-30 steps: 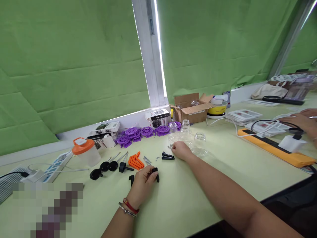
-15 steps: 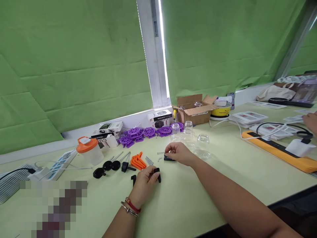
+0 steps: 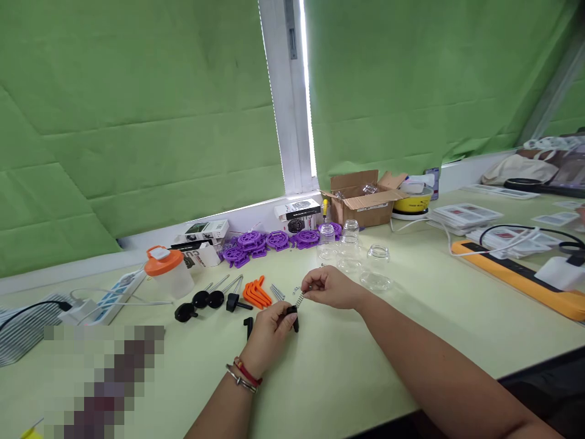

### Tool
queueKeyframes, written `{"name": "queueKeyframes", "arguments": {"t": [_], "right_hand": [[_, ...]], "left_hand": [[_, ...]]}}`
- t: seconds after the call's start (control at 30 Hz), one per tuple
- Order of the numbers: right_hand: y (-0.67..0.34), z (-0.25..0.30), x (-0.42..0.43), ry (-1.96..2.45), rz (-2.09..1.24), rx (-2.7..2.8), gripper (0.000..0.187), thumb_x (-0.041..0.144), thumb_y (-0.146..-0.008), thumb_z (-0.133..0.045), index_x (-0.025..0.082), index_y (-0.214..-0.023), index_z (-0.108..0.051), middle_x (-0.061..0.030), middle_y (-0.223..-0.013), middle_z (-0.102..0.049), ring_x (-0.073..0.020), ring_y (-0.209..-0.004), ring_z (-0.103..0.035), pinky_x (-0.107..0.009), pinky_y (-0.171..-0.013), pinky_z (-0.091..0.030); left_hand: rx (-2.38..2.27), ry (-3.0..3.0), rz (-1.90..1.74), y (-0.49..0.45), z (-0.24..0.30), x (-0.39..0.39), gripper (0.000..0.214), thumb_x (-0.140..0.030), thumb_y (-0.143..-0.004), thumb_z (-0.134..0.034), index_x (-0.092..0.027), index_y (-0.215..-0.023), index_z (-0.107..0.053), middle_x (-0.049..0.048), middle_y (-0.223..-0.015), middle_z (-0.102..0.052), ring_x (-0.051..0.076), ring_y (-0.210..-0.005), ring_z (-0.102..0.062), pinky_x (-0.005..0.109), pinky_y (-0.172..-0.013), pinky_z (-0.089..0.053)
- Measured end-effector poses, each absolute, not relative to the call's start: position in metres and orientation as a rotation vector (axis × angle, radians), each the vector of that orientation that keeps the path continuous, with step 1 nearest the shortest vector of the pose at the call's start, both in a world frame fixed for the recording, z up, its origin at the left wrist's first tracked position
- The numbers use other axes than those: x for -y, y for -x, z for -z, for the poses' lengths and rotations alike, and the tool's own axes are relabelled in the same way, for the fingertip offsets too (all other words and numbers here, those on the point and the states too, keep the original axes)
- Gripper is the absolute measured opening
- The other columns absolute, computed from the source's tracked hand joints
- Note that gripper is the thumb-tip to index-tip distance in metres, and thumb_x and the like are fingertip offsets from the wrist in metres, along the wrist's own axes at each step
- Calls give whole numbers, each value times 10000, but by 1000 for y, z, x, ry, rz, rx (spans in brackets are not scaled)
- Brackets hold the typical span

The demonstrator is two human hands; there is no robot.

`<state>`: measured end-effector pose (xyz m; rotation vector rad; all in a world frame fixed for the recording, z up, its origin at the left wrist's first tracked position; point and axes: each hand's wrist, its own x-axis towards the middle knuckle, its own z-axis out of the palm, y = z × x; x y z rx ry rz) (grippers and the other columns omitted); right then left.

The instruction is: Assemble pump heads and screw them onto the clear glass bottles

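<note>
My left hand (image 3: 269, 332) is closed round a small black plastic part (image 3: 293, 316) just above the pale green table (image 3: 347, 378). My right hand (image 3: 329, 286) pinches a small metal spring (image 3: 300, 298), which hangs down towards that black part. Another black piece (image 3: 248, 326) lies left of my left hand. Orange clips (image 3: 255, 293), thin metal pins (image 3: 275, 292) and black-knobbed rods (image 3: 214, 297) lie just beyond my hands. Clear glass jars (image 3: 375, 268) stand right of my right hand.
Purple plastic wheels (image 3: 269, 240) and small boxes (image 3: 203, 231) line the window ledge. An orange-lidded tub (image 3: 168, 274), a power strip (image 3: 103, 302), an open cardboard box (image 3: 363, 198), a yellow bowl (image 3: 411, 202) and a long orange device (image 3: 521, 271) stand around.
My right hand left the black clip by the jars, picked up a spring and carried it back towards my left hand. The other person's hand at the far right has gone from view.
</note>
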<state>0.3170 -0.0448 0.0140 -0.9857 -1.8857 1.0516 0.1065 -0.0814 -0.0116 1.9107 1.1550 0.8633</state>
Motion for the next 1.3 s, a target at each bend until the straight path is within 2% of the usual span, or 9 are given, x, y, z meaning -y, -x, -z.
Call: {"name": "queueKeyframes", "arguments": {"t": [0.4,0.87,1.13,1.3], "right_hand": [[-304,-18,56,943,-855,1939,83,193,-715,-608,175,-783,-651,32,-601,-499,-79,-531,-411,-197,-508,-359],[-303,-21,61,925,-774,2017,108,166,-701,-595,188,-772,-673,22,-644,-570,-74,-508,-427,-197,-510,-382],[-303,-14,57,946,-770,2171,190,149,-721,-574,201,-839,-713,7,-748,-667,-90,-574,-505,-202,-567,-419],[-305,-16,55,851,-738,2270,188,139,-740,-584,202,-834,-735,-9,-816,-673,-103,-650,-559,-206,-612,-433]], "left_hand": [[-1107,-1935,-841,-108,9,83,237,-388,-837,-512,-173,-780,-592,11,-673,-531,144,-653,-466,240,-615,-389],[-1087,-1977,-865,-108,5,85,212,-346,-843,-515,-170,-769,-606,17,-684,-544,143,-665,-475,241,-633,-404],[-1081,-1952,-856,-109,5,84,224,-358,-829,-533,-167,-855,-648,24,-709,-578,152,-685,-496,249,-657,-409],[-1087,-1969,-846,-109,4,84,228,-347,-846,-516,-160,-827,-644,18,-695,-561,147,-673,-486,248,-643,-399]]}}
